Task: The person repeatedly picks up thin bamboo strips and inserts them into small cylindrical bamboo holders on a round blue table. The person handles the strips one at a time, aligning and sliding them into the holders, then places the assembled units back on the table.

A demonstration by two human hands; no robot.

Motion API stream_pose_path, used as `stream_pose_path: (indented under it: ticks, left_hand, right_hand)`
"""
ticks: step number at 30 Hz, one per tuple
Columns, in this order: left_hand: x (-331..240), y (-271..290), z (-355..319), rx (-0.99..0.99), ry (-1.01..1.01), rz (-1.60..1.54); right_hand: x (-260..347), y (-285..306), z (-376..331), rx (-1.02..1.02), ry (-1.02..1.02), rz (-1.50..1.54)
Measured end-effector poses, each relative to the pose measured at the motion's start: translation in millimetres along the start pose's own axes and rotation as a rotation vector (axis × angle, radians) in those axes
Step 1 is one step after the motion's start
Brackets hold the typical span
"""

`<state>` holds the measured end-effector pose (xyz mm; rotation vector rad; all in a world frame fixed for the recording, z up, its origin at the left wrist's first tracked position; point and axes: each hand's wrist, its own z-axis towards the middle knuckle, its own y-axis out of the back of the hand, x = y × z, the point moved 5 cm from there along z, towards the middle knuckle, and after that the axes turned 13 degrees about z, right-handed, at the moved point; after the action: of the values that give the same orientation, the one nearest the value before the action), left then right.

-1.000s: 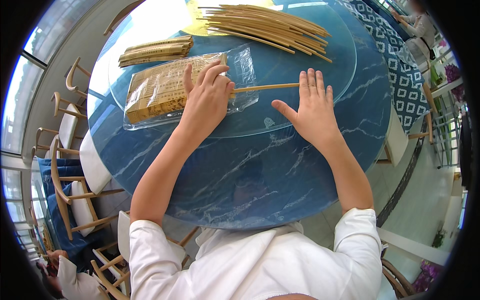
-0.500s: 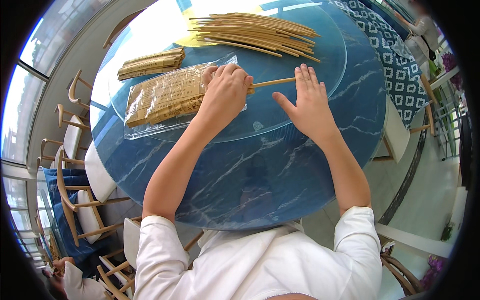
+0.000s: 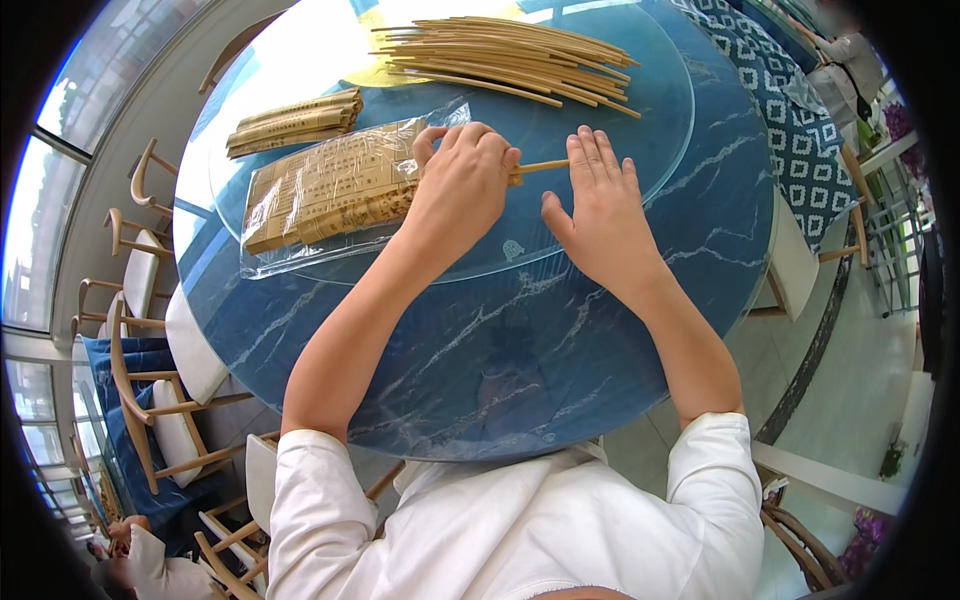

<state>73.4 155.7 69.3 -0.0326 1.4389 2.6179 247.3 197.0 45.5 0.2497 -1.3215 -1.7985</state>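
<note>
Blue, white-veined marble-patterned round table (image 3: 530,370) carries a clear glass turntable (image 3: 655,150), and both hands work above its near part. The left hand (image 3: 462,182) is curled around the left part of a slender tan wooden stick (image 3: 545,166); its fingertips are hidden. A small brown paper piece (image 3: 516,180) shows beside its thumb. From there the stick runs right to the right hand (image 3: 605,205), which is held flat, fingers side by side and thumb apart, its fingers against the stick's right end.

To the left, partly behind the left hand, lies a clear plastic bag (image 3: 262,262) with a thick stack of printed brown paper sleeves (image 3: 330,190) inside. Just beyond it, farther left, is a small pile of loose brown paper sleeves (image 3: 295,122). On the far side lies a broad bundle of tan wooden sticks (image 3: 510,60), near a yellow sheet-like patch (image 3: 372,72).
</note>
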Motion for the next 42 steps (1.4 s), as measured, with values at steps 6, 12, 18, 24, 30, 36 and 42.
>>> stream_pose_path:
  ticks: [6, 12, 18, 24, 30, 36, 42]
  left_hand:
    - [-9.8, -0.5, -4.0, -0.046, -0.034, 0.021]
    - [-15.8, 2.3, -6.5, -0.085, -0.051, 0.034]
    - [-16.9, 3.9, -6.5, -0.104, -0.048, 0.027]
    - [-18.4, 4.2, -8.1, -0.103, -0.044, 0.036]
    - [-23.8, 6.1, -8.0, -0.078, -0.083, 0.012]
    - [-15.5, 4.0, -7.6, -0.008, 0.001, -0.058]
    - [-8.5, 2.5, -5.1, 0.024, 0.015, -0.091]
  right_hand:
    - [20.1, -5.5, -5.9, 0.009, 0.081, 0.004]
    - [29.4, -10.5, -9.8, 0.027, 0.105, 0.025]
    - [32.5, -11.6, -11.7, 0.028, 0.086, 0.046]
    - [32.3, -12.7, -12.0, 0.037, 0.090, 0.108]
    - [35.6, -14.7, -11.9, 0.051, 0.095, 0.191]
    - [32.6, -8.3, -7.0, 0.016, 0.118, 0.217]
    - [31.2, 6.7, -2.9, -0.025, 0.107, 0.317]
